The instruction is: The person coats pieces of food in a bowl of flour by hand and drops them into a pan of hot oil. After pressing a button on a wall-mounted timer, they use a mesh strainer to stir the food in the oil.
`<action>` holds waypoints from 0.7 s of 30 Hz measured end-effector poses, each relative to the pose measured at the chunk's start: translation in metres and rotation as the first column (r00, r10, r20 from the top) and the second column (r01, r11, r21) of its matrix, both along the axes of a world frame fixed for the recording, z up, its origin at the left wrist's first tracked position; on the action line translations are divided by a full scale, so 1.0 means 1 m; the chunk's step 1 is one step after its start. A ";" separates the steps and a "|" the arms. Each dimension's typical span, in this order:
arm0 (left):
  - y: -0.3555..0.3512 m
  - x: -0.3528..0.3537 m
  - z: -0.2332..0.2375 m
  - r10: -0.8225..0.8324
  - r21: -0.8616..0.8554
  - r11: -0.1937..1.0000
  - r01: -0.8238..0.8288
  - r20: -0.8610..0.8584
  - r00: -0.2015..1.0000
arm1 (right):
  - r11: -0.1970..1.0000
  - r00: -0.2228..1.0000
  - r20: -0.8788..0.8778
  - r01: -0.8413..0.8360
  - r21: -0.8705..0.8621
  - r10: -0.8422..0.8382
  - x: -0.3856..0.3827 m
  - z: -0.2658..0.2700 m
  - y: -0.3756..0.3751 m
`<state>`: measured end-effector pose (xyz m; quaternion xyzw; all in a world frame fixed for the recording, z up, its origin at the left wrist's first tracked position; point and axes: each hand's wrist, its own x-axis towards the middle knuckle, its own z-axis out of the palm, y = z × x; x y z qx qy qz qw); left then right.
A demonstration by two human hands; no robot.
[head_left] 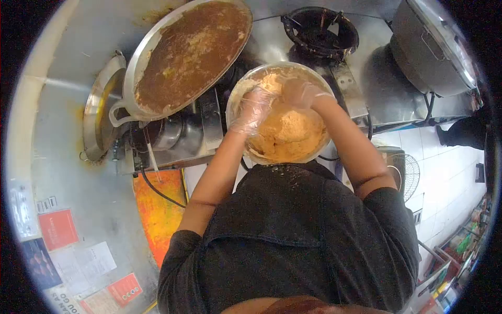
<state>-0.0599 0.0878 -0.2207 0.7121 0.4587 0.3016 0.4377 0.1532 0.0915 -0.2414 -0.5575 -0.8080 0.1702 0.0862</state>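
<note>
A large round bowl (pixel 230 109) holds an orange-tan, flour-like powder (pixel 293 131), heaped in the middle. Both of my hands are inside it and wear clear plastic gloves. My left hand (pixel 256 107) is at the bowl's left side, its fingers down in the powder beside a pale coated lump (pixel 271 82). My right hand (pixel 299 93) reaches in from the right near the far rim, dusted with powder and close to the left one. Fingers of both hands are mostly hidden, so what they hold, if anything, does not show.
A wide pan of brown, foamy liquid (pixel 193 52) stands at the left, near a metal dish (pixel 99 112) by the wall. Beyond the bowl is a black burner (pixel 320 34). At the right stand a big pot (pixel 431 47) and a wire strainer (pixel 410 175). Someone's dark-clad leg (pixel 465 132) shows far right.
</note>
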 end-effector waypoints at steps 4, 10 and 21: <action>0.004 -0.006 0.013 -0.005 0.238 0.970 0.059 -0.219 0.976 | 0.983 0.996 -0.077 0.037 -0.181 -0.052 0.005 0.026 -0.013; 0.004 -0.002 0.032 0.251 -0.408 0.912 0.041 0.634 0.731 | 0.938 0.956 -0.217 0.122 -0.325 -0.200 0.030 -0.018 -0.020; -0.008 0.001 0.062 0.230 -0.456 0.860 0.230 0.747 0.624 | 0.971 0.910 -0.405 -0.010 -0.240 -0.091 0.013 0.043 -0.043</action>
